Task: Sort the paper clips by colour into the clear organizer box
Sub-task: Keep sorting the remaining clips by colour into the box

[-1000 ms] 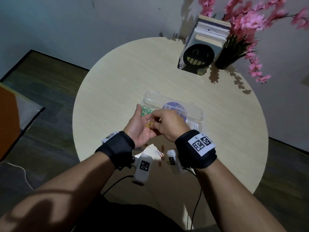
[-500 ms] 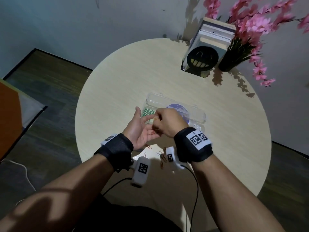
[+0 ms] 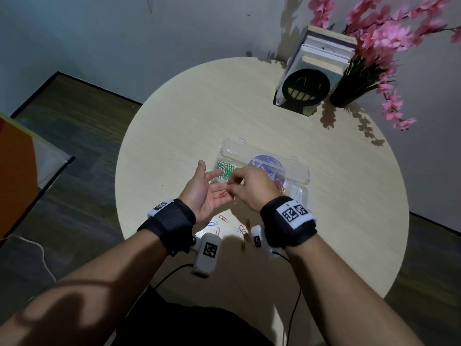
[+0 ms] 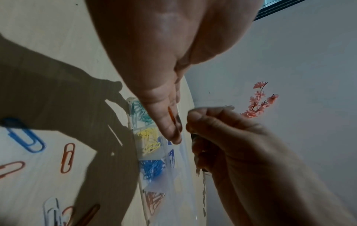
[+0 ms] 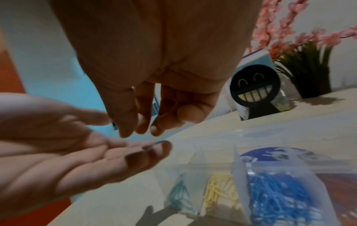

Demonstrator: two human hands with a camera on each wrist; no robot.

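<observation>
The clear organizer box (image 3: 264, 152) lies open mid-table, with green clips (image 3: 225, 168), red clips (image 3: 280, 187) and white clips (image 3: 296, 193) in separate compartments. The right wrist view also shows yellow clips (image 5: 222, 189) and blue clips (image 5: 280, 195). My left hand (image 3: 212, 188) is held palm up in front of the box, and an orange clip (image 3: 222, 194) lies on its straight fingers. My right hand (image 3: 233, 182) hovers just above those fingers with its fingertips pinched together. A thin paper clip (image 5: 156, 104) shows edge-on between them, its colour unclear.
Loose clips lie on the table under my wrists: a blue one (image 3: 212, 224), orange ones (image 3: 223, 218) and a white one (image 3: 240, 230). At the back right stand a smiley-face bookend (image 3: 305, 89) with books and a dark vase of pink flowers (image 3: 349, 91).
My left hand has opened out flat, showing the orange clip on its fingers. My right hand has lifted off the left palm and moved toward the box.
</observation>
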